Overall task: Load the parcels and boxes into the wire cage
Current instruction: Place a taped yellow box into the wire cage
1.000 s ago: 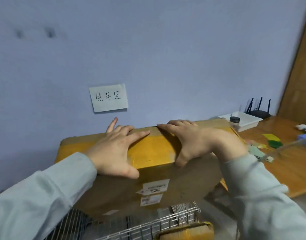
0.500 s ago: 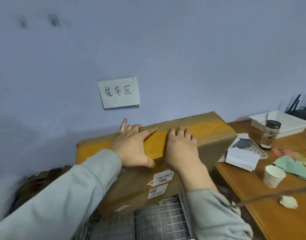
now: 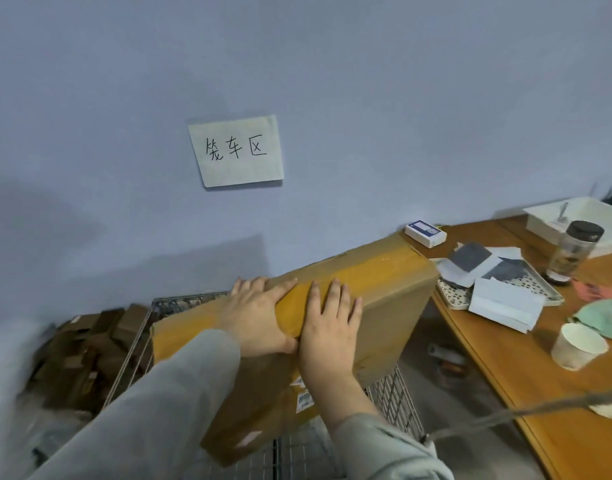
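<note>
A large brown cardboard box [image 3: 391,299], sealed with yellow tape, stands tilted inside the wire cage [image 3: 394,396], its upper right corner sticking out over the cage's right side. My left hand [image 3: 259,317] lies flat on the box's top edge, fingers over the far side. My right hand [image 3: 332,327] presses flat on the taped top beside it. Shipping labels show low on the box's near face, partly hidden by my right arm.
A wooden table [image 3: 526,386] at the right carries a paper cup [image 3: 576,346], a jar [image 3: 571,251], a white tray [image 3: 581,216], papers and a small white box [image 3: 425,232]. Brown cardboard pieces [image 3: 86,348] pile left of the cage. A paper sign [image 3: 237,150] hangs on the wall.
The box has sunk lower into the cage and tilted down to the left. Both hands came together at the middle of its top. My view swung left and down.
</note>
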